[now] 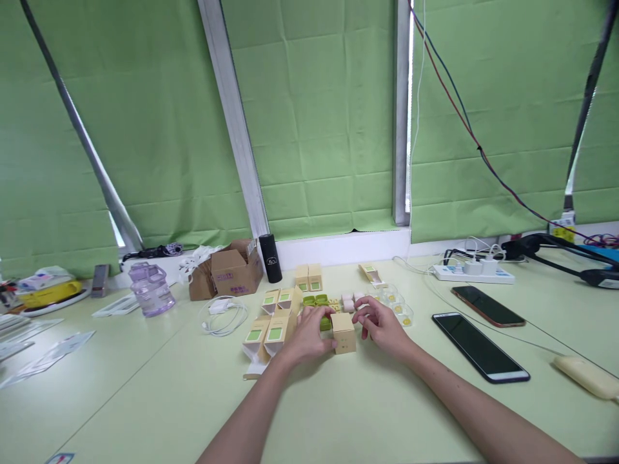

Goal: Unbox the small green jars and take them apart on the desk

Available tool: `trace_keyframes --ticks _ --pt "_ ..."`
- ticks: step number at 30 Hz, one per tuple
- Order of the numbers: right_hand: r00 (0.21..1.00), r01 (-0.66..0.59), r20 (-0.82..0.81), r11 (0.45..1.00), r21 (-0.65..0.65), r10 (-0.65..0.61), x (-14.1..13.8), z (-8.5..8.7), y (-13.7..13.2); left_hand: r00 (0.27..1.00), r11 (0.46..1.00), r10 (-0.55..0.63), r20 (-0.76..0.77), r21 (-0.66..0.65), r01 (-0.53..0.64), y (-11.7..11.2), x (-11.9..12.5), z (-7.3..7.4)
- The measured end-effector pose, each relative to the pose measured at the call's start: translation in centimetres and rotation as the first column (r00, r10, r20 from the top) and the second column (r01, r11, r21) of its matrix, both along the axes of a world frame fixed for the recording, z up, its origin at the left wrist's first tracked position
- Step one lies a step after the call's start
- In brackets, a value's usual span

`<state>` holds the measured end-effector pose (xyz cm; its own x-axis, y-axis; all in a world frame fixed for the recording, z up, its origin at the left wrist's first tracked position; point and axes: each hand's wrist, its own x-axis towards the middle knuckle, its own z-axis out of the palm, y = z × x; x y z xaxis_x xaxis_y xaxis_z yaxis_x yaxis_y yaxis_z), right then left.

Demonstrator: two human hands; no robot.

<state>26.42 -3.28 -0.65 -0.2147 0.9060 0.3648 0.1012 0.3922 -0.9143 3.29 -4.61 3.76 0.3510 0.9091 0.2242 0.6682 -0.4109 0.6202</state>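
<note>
1. Toward the left end of the pale green table (169,399), a clear purple plastic bottle (152,293) stands near the far edge; to its right, near that edge too, is a brown cardboard box (236,269) with its flaps raised.
2. Just left of the hands, roughly midway between the near and far edges, sits a cluster of cream cardboard cartons with green square labels (267,332).
3. The left hand (310,336) grasps a small tan cardboard cube box (344,334) at its left side, thumb low by the front corner and a fingertip at the upper left edge.
4. That cube box stands upright on the table between the two hands, its top looking closed. The step in hand appears to be steadying and handling this box; the next move seems to call for the left hand to keep it firm while the right fingers work gently at its top or right side.
5. Behind the box, toward the far edge, are green square moulded pieces (315,301) and pale pink cylindrical pieces (347,302).
6. The right hand (381,327) is loosely bent at the box's right side, nothing visible in its grasp; whether a fingertip touches the box, I cannot tell.
7. Beyond it lies a clear plastic tray with rounded cups (399,307); farther right, a black-screened phone with a white lower border (480,348).
</note>
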Motion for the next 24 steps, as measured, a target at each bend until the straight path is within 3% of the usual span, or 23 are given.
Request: trace_keyframes --ticks 7,13,19,24 --pt "0.997 0.074 -0.012 0.995 0.064 -0.073 0.0 -0.4 0.6 0.992 0.996 0.08 -0.101 0.057 -0.075 -0.3 1.1 -0.5" --pt "0.99 0.139 -0.013 0.986 0.089 -0.138 -0.1 0.2 0.2 0.981 0.987 0.159 -0.114 0.01 -0.159 -1.3 2.1 -0.9" --pt "0.98 0.199 -0.009 0.967 0.16 -0.2 0.1 0.5 0.0 0.988 0.988 0.156 -0.004 0.007 -0.156 -2.2 3.4 -0.8" --pt "0.957 0.265 0.037 0.917 0.297 -0.288 0.2 0.7 -0.4 0.985 0.976 0.076 0.158 0.189 -0.106 -2.0 3.6 -1.4"
